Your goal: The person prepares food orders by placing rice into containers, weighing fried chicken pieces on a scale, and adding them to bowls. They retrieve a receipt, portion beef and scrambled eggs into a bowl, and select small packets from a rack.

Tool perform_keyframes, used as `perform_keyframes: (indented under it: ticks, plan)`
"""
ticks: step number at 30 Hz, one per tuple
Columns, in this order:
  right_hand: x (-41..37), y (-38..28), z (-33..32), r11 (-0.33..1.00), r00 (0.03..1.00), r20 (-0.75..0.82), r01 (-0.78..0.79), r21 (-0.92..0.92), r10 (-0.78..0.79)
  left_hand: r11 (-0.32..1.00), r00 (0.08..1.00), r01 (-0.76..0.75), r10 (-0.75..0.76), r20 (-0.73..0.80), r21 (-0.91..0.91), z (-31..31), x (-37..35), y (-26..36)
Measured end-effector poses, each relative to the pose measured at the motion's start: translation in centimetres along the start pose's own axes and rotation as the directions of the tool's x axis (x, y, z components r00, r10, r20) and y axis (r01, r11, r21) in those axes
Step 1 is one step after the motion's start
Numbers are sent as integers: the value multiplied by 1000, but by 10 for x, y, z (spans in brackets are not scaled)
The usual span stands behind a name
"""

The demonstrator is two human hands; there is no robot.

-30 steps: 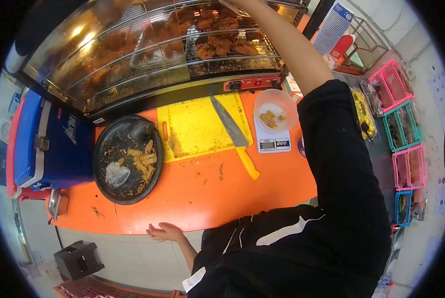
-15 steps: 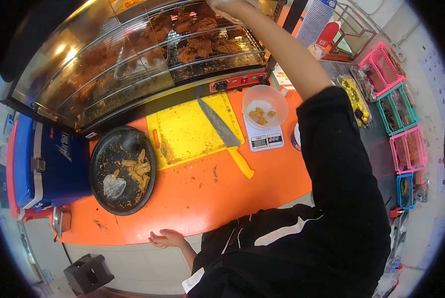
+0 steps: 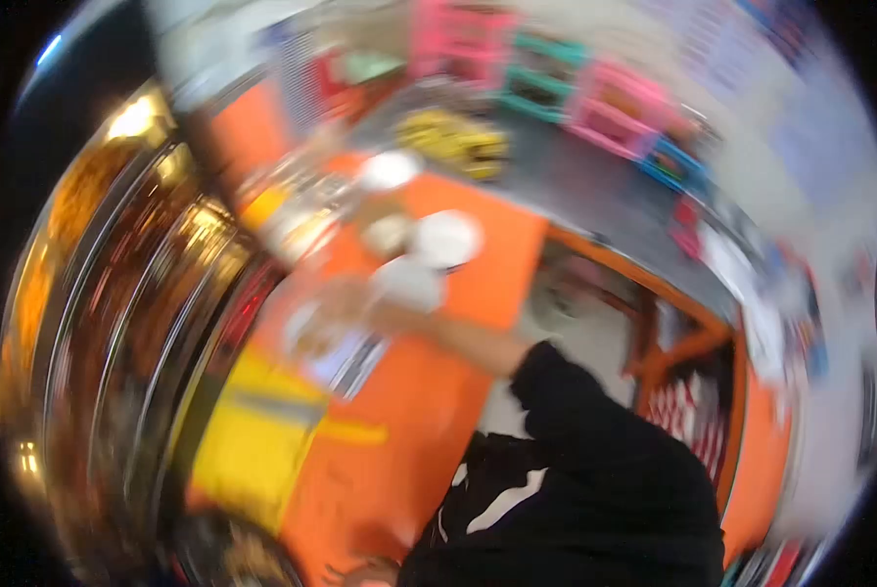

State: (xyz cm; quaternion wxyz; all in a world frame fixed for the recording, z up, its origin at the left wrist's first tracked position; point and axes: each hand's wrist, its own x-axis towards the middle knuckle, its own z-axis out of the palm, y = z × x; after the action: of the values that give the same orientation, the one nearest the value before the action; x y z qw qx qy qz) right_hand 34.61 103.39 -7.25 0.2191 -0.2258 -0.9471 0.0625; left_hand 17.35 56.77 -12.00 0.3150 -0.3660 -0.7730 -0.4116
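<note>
With right hand (image 3: pixel 346 301) at clear bowl (image 3: pixel 292 318), spread or hold unreadable through blur, best to work lightly and level, keeping weight off rim and off scale (image 3: pixel 357 368) just beside hand.

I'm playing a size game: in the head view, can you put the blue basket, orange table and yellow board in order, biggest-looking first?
1. Orange table
2. Yellow board
3. Blue basket

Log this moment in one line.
Right hand: at bowl on scale, grip blurred | left hand: bottom edge | knife: partly on yellow board
</note>
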Motion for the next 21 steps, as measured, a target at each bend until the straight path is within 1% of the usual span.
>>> perform_keyframes:
  ticks: [2,4,6,7,8,9,10,11,12,13,14,15,16,17,19,20,21]
  plan:
    - [-11,-56,-59,972,971,61,-235,31,233,977,988,-88,110,105,-195,52,18,34]
    - [-25,-101,-102,913,912,86,-406,41,402,911,957,-157,236,170,-382,93,31,73]
    - [-75,-133,-155,879,889,90,-422,-224,450,834,916,-198,345,206,-516,119,36,113]
    - [-105,-129,-146,886,890,-49,-456,-84,454,794,896,-211,390,212,-569,124,36,134]
    - [-130,-121,-132,891,873,-183,-450,57,452,761,877,-217,427,221,-612,130,35,150]
    - [-156,-133,-161,766,806,-35,-547,338,591,726,857,-220,463,226,-652,135,33,167]
    - [-185,-157,-196,552,733,135,-607,571,666,689,839,-222,495,225,-690,137,29,184]
    - [-216,-160,-188,589,662,71,-706,394,746,652,819,-221,528,225,-725,138,25,201]
    - [-250,-162,-166,578,588,-9,-791,201,809,612,798,-219,560,221,-760,139,20,217]
    - [-287,-166,-137,552,530,-172,-736,392,830,564,776,-216,595,210,-797,138,15,234]
    - [-317,-179,-125,542,438,-322,-629,557,839,519,750,-209,629,205,-829,135,9,248]
    - [-341,-203,-138,398,323,-233,-757,518,917,478,731,-201,655,194,-855,131,4,261]
    - [-360,-226,-145,241,196,-145,-848,472,970,445,712,-196,677,186,-874,127,-1,272]
    - [-378,-241,-144,227,169,-163,-855,467,972,415,695,-190,697,177,-889,121,-7,281]
    - [-415,-263,-123,-1,-87,-109,-784,621,990,364,653,-181,739,165,-914,111,-18,294]
    - [-420,-275,-124,-11,-109,-118,-780,626,987,342,635,-175,756,159,-923,107,-25,298]
    - [-420,-286,-130,-100,-178,-55,-753,650,982,318,617,-172,773,149,-932,103,-30,302]
